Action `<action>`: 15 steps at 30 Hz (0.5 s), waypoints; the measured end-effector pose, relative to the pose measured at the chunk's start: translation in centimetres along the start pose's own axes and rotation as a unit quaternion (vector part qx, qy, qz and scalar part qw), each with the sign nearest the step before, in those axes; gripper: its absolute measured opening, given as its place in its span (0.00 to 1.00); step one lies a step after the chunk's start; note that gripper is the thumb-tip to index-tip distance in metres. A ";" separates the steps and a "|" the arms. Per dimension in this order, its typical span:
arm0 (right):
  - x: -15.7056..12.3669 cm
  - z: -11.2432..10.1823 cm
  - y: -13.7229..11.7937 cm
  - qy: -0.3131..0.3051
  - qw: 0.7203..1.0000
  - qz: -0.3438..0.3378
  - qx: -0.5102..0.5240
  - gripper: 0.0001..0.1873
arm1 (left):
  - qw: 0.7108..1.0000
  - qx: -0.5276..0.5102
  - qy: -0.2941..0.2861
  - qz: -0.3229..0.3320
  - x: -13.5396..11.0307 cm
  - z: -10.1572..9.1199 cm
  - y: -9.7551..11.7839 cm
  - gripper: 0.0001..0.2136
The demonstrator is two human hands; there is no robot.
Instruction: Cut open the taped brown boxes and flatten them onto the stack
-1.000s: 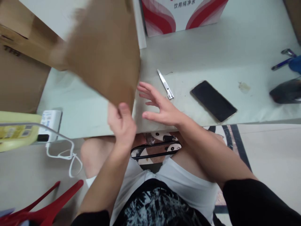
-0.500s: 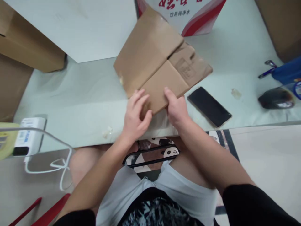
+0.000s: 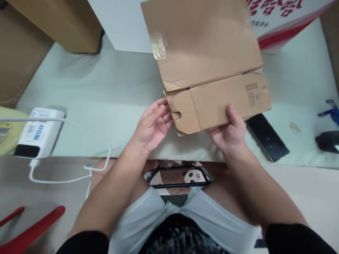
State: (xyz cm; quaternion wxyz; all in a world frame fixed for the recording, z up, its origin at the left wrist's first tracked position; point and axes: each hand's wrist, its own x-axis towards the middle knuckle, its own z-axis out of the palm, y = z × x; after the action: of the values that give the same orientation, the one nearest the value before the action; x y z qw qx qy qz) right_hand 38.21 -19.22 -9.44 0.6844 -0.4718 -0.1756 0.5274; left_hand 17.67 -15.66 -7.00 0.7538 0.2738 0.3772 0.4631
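Note:
A flattened brown cardboard box (image 3: 206, 60) lies over the pale table (image 3: 92, 95) in front of me, with a scrap of clear tape near its upper left and a flap facing me. My right hand (image 3: 230, 132) grips the flap's near edge, thumb on top. My left hand (image 3: 153, 123) is at the flap's left corner, fingers curled and touching the cardboard's edge. A black phone (image 3: 266, 135) lies partly under the cardboard's right corner.
A white power bank (image 3: 38, 132) with a white cable sits at the table's left edge. Brown boxes (image 3: 60, 21) stand at the back left, and a red and white carton (image 3: 280, 17) at the back right. A dark object (image 3: 327, 141) and a blue pen (image 3: 329, 111) lie at the right.
The cardboard came down from the upper left, turned, and now lies wider before me. My right hand went from open to gripping the flap. My view shifted, and the small blade is covered.

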 end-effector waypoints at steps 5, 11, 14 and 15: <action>-1.4 -0.1 1.0 0.010 0.999 0.004 -0.036 0.26 | 1.000 -0.019 0.003 -0.024 0.4 -0.6 -0.5 0.12; -5.1 -1.2 0.9 0.097 0.994 -0.036 -0.036 0.28 | 0.995 -0.002 -0.043 -0.086 -0.4 -0.6 -1.1 0.17; -7.3 -2.3 0.5 0.126 0.990 -0.049 -0.044 0.30 | 0.990 0.032 -0.062 -0.123 -1.2 -0.4 -1.4 0.14; -7.9 -2.7 0.3 0.131 0.989 -0.055 -0.043 0.29 | 0.988 0.048 -0.067 -0.132 -1.4 -0.3 -1.4 0.14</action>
State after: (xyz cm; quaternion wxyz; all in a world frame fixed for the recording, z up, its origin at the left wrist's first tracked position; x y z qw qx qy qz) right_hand 37.03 -27.52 -8.97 0.7087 -0.5552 -0.1323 0.4147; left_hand 17.72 -17.47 -7.84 0.8182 0.2877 0.3801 0.3215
